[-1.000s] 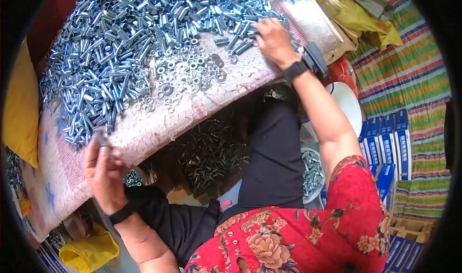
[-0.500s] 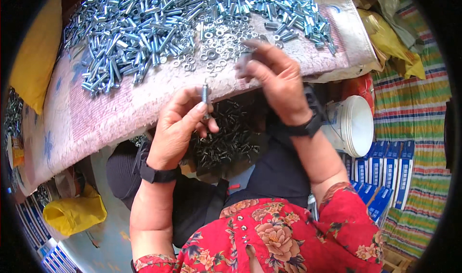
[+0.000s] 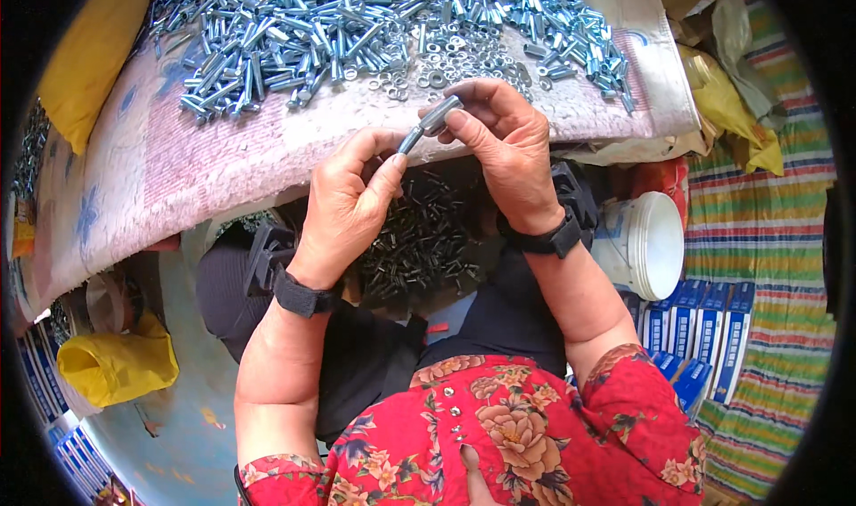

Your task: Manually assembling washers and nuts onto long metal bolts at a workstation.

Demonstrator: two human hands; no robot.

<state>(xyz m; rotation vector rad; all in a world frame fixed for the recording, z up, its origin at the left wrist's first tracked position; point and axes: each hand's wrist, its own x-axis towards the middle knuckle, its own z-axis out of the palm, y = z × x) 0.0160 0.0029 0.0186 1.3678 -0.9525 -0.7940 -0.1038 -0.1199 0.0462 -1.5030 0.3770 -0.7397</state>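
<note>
Pinched between the thumb and fingers of my left hand (image 3: 352, 198) is a slim threaded bolt (image 3: 410, 140), tilted up to the right. My right hand (image 3: 513, 149) grips a shiny metal sleeve (image 3: 441, 114) by thumb and fingers. The sleeve's lower end meets the bolt's upper end; how far one sits inside the other I cannot tell. Both hands are over the near edge of a cloth-covered table (image 3: 214, 172). Just beyond them lie loose washers (image 3: 437, 78), and behind these a broad heap of metal sleeves (image 3: 303, 38).
Below the table edge, between my knees, is a pile of dark bolts (image 3: 415, 238). A white bucket (image 3: 642, 243) lies tipped at the right, near blue-and-white boxes (image 3: 713, 328). At the lower left is a yellow bag (image 3: 120, 359). Striped sheeting (image 3: 758, 301) covers the right side.
My right hand has come down and left from near the washers and now holds a sleeve. My left hand has risen rightward, bringing its bolt, formerly upright, against the sleeve at a tilt.
</note>
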